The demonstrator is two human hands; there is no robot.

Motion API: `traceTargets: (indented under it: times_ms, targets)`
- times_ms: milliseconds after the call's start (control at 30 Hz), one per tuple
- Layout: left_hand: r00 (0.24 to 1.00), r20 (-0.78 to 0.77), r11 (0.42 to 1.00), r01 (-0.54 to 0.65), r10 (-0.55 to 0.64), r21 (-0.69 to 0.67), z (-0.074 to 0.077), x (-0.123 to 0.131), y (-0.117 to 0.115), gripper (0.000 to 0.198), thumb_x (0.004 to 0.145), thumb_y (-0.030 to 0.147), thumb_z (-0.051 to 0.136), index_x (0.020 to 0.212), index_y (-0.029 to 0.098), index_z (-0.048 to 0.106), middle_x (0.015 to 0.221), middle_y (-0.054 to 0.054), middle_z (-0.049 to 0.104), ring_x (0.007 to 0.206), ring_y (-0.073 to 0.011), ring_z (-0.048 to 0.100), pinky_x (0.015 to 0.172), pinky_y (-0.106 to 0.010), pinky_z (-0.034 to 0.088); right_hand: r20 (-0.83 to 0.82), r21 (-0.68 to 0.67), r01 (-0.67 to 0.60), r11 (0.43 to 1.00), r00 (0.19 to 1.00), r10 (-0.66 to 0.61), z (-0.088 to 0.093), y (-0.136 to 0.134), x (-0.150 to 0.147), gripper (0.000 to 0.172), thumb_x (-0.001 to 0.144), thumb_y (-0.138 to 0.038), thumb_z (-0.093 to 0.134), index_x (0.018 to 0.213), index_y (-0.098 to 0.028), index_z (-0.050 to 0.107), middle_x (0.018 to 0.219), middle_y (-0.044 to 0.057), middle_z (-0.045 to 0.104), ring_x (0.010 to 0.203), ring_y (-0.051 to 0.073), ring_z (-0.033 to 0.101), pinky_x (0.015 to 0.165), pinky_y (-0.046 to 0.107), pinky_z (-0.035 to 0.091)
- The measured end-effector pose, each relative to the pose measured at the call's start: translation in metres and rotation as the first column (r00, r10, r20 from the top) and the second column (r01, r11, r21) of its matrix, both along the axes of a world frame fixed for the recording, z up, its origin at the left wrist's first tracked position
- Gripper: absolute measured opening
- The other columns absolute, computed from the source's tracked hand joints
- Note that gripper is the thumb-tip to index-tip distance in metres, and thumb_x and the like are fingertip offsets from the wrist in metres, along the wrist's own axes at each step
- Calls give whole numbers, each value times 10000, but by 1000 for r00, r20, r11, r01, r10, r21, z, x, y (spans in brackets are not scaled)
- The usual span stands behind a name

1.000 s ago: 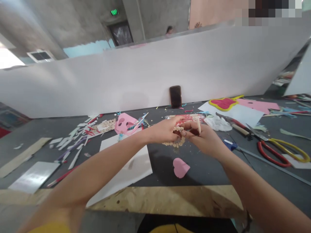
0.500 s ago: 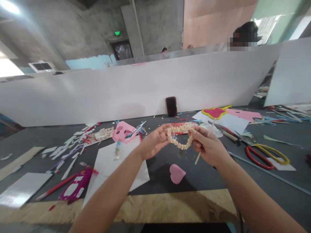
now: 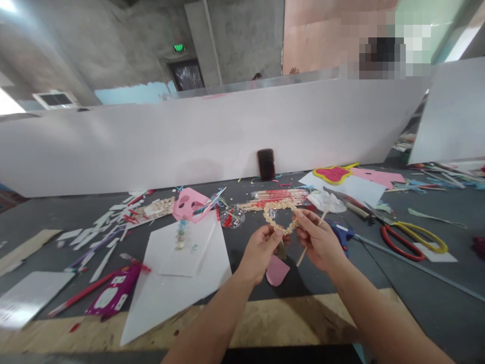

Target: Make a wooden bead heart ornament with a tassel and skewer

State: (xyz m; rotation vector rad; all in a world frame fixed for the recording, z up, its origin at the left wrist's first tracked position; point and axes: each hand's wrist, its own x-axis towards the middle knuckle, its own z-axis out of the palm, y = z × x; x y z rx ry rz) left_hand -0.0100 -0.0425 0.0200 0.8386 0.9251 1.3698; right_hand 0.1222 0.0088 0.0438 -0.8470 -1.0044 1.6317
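Observation:
A heart-shaped ring of small cream beads or shells [image 3: 270,217] is held up over the dark table. My left hand [image 3: 261,253] pinches its lower tip between thumb and fingers. On the ring's right side, my right hand [image 3: 318,240] grips the edge, and a thin wooden stick [image 3: 302,257] also passes through those fingers. Below the ring lies a pink heart cut-out [image 3: 278,272], partly covered by my left hand. A blue glue gun [image 3: 343,235] rests just behind my right hand, which hides part of it.
Beyond the ring are packed red-and-tan sticks [image 3: 280,196] and a phone [image 3: 267,164] against the white partition [image 3: 212,136]. Scissors [image 3: 413,241] lie right. White paper [image 3: 151,298], a pink mask-like cut-out [image 3: 189,205] and a purple packet [image 3: 113,293] lie left.
My left hand has moved right and down from the ring's left side, closing on its lower tip. The ring has tilted, and the glue gun shows more clearly behind my right hand.

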Motion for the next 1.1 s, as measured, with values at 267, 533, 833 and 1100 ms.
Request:
traceTargets:
  times_ms: [267,533,833,1100]
  targets:
    - [998,-57,999,31,-32,-28,1,-6,-5,379,722,453,705,905,139,596,781,-28,658,728,-140,649,704,-255,497,217,71,-143,987,968,124,8,4,15,344,756,-522,639,763,-188,558,637,-51,511,438,29,327,383,168,192]
    - [992,46,980,126,-120,-155,-2,-6,-13,421,693,438,736,937,128,588,815,-60,678,656,-114,629,618,-235,512,375,89,-262,961,903,211,4,14,21,335,748,-484,666,700,-171,556,609,-54,501,442,28,319,394,181,193]
    - [994,-43,955,85,-101,-283,-10,-10,-21,387,675,318,749,947,105,575,814,-88,675,613,-119,622,575,-240,520,410,-113,-300,947,854,320,-14,31,17,355,737,-508,652,719,-174,532,636,-58,497,399,1,291,362,155,157]
    - [751,-644,964,-40,-144,-263,-25,-34,-21,352,799,253,543,1117,108,584,720,-49,655,545,-137,603,540,-270,517,463,-336,-361,870,741,487,-34,60,1,297,716,-435,687,794,-178,560,691,-33,532,412,7,315,339,131,132]
